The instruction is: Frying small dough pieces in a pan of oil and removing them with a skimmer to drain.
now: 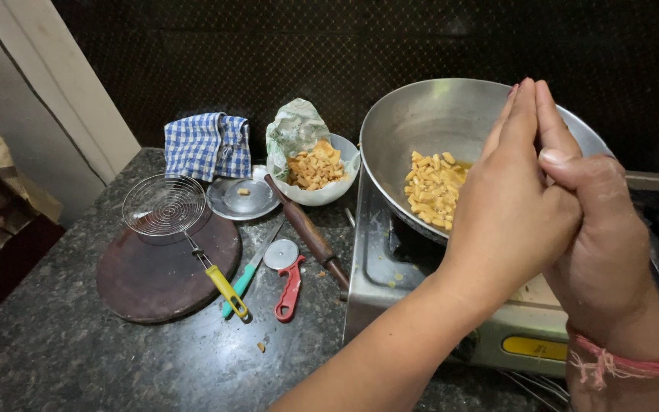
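Observation:
My left hand (509, 206) and my right hand (600, 244) are pressed palm to palm, fingers straight and pointing up, above the front of a steel stove (390, 275). Whether anything lies between the palms is hidden. A pink thread band (627, 365) circles my right wrist. Just behind the hands a steel pan (421, 114) sits on the stove, with small yellow dough pieces (432, 187) in oil at its bottom. To the pan's left a white bowl (341, 187) holds more such pieces (314, 168).
On the dark stone counter lie a round brown board (154, 286), a yellow-handled wire skimmer (163, 204), a teal-handled knife (245, 278), a red wheel cutter (287, 282), a rolling pin (306, 233), a steel lid (242, 197), a blue checked cloth (207, 145) and a crumpled bag (295, 126).

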